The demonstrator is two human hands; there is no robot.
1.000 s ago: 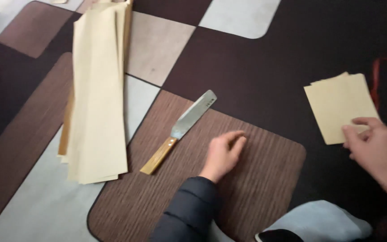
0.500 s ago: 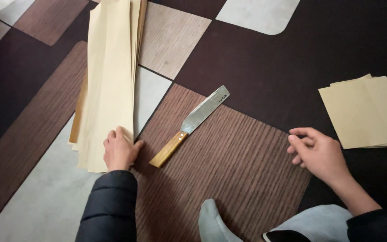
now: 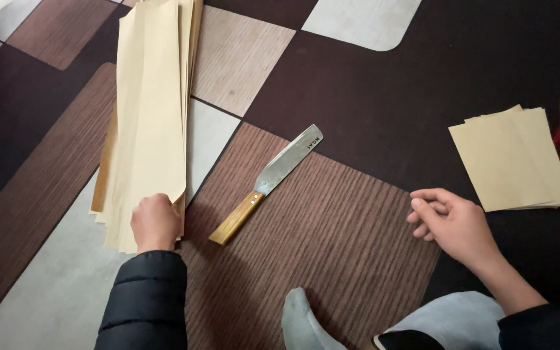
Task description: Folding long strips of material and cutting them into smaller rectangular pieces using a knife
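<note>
Our left grip [image 3: 155, 221] closes on the near end of the long stack of cream paper sheets [image 3: 151, 116], which lies lengthwise on the patterned floor mat [image 3: 332, 220]. Our right grip [image 3: 452, 220] hovers loosely curled and empty. Between them lies a flat steel cleaver [image 3: 268, 183] with a wooden handle. A small rectangular paper pile [image 3: 512, 157] sits far right.

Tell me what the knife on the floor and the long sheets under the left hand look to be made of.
Knife: the blade looks like dull grey steel, flat with a matte sheen; the handle looks like yellowish varnished wood with small dark rivets.
Long sheets: probably thin paper, pale cream and matte. The corner curls up softly where the left hand lifts it, and many thin edges show along the stack.
</note>
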